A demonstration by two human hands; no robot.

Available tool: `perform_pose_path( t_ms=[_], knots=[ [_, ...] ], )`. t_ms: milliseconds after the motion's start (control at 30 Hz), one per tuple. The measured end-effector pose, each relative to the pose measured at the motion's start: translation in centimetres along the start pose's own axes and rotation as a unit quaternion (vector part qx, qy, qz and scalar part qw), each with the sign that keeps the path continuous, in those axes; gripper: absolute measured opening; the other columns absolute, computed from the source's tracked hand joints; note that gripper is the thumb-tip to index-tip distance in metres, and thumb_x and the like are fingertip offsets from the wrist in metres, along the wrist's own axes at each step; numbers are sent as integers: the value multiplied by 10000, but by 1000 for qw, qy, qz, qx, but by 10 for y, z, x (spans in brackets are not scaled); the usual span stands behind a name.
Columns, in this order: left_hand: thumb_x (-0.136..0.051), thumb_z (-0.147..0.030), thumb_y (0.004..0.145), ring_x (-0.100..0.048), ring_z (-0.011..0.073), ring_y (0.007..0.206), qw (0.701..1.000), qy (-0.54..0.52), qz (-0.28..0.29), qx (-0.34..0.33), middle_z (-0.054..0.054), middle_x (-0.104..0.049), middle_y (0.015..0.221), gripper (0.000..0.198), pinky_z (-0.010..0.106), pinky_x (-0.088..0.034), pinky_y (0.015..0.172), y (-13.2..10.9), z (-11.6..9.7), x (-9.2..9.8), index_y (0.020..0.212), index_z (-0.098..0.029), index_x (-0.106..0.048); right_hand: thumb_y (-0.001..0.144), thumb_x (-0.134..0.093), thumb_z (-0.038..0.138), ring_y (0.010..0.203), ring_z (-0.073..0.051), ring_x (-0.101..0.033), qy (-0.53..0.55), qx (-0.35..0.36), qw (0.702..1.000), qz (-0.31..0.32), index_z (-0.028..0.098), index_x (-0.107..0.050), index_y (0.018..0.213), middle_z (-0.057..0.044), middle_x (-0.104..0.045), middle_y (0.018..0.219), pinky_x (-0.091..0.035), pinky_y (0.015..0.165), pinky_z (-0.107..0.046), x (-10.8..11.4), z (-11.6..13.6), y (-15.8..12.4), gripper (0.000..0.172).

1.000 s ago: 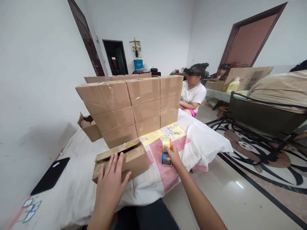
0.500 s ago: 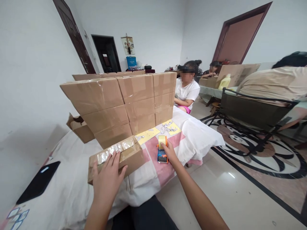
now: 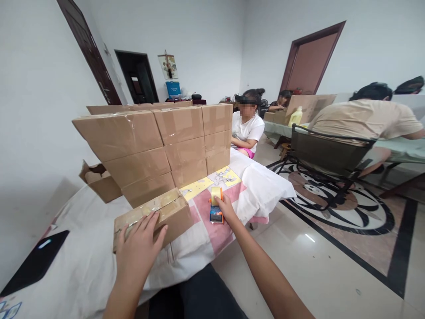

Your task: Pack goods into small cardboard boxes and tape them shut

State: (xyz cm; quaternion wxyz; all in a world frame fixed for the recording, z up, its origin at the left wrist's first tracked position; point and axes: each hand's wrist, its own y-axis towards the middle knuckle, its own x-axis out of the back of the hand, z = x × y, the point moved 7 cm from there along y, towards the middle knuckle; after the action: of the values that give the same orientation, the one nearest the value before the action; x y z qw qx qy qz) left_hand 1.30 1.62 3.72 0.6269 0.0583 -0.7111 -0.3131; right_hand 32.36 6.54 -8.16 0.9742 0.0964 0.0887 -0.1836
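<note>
A long cardboard box with clear tape along its top lies on the cloth-covered table in front of me. My left hand rests on its top and near side, fingers spread. To the right of the box, my right hand is closed around a tape dispenser with orange edges, a blue part and a yellowish roll. The dispenser is at the pink part of the cloth; whether it touches the cloth I cannot tell.
Behind the box rises a stack of cardboard boxes, with an open box to its left. A black tablet-like slab lies at the left. A person sits beyond the stack; another sits in a chair at the right.
The view has turned slightly right, so most things appear shifted left. Both hands keep their places: the left on the box, the right round the tape dispenser.
</note>
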Motion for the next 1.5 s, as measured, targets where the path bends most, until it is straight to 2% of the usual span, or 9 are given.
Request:
perform_pose_path(
  t_ms=[200, 433, 633, 800, 1000, 1167, 1300, 1500],
  knots=[
    [-330, -423, 974, -628, 309, 1186, 1000, -4, -11, -1, 131, -667, 1333, 506, 531, -263, 1124, 1, 0, 7, 1301, -152, -606, 802, -659, 475, 802, -230, -704, 5, 3, 1000, 8, 162, -611, 1016, -77, -725, 909, -539, 716, -327, 0, -2, 0, 381],
    [-362, -420, 986, -678, 275, 1086, 1000, -14, -15, -10, 78, -740, 1199, 439, 493, -310, 1096, 4, 1, 7, 1248, -211, -645, 789, -675, 477, 795, -225, -686, 3, 17, 1000, -4, 163, -622, 958, -64, -708, 871, -510, 657, -297, 1, 1, 0, 361],
    [-361, -424, 993, -607, 293, 1226, 998, 0, -61, -1, 113, -664, 1341, 462, 503, -274, 1142, -3, 5, 10, 1268, -170, -632, 798, -672, 465, 802, -209, -680, 3, 14, 1000, 1, 167, -623, 1005, -61, -710, 915, -514, 697, -301, 3, -5, 1, 366],
    [-343, -436, 981, -644, 298, 1160, 1000, -4, -26, -4, 120, -688, 1299, 492, 522, -299, 1118, -1, 8, 3, 1266, -163, -637, 795, -667, 475, 778, -212, -674, 1, 15, 1000, -4, 161, -627, 976, -67, -709, 882, -506, 665, -297, 3, -4, 1, 364],
    [-328, -432, 981, -629, 292, 1174, 1000, 4, -21, 1, 124, -677, 1316, 502, 519, -294, 1116, -4, 9, -5, 1290, -162, -617, 800, -665, 466, 781, -205, -670, -1, 17, 1000, -5, 161, -625, 993, -63, -712, 889, -504, 660, -288, 4, -4, 1, 363],
    [-327, -454, 985, -612, 296, 1171, 999, 27, -25, -5, 124, -670, 1322, 522, 471, -345, 1066, -4, 8, -9, 1303, -145, -601, 800, -651, 476, 781, -213, -674, -2, 11, 1000, 3, 157, -623, 1014, -74, -721, 898, -513, 659, -297, 4, -8, 3, 384],
    [-340, -454, 979, -626, 298, 1133, 999, 40, 3, -10, 135, -676, 1306, 521, 486, -346, 1054, -2, 8, -10, 1316, -143, -587, 797, -654, 490, 817, -224, -683, -3, 12, 1000, 3, 160, -625, 1026, -75, -726, 915, -520, 671, -303, 5, -9, 4, 402],
    [-315, -436, 979, -601, 310, 1190, 998, 57, 36, -17, 156, -646, 1344, 537, 494, -334, 1073, 0, 3, -9, 1343, -129, -561, 793, -669, 469, 792, -209, -672, -2, 15, 1000, -3, 152, -635, 1016, -62, -719, 881, -505, 661, -285, 5, -7, 3, 389]
  ],
)
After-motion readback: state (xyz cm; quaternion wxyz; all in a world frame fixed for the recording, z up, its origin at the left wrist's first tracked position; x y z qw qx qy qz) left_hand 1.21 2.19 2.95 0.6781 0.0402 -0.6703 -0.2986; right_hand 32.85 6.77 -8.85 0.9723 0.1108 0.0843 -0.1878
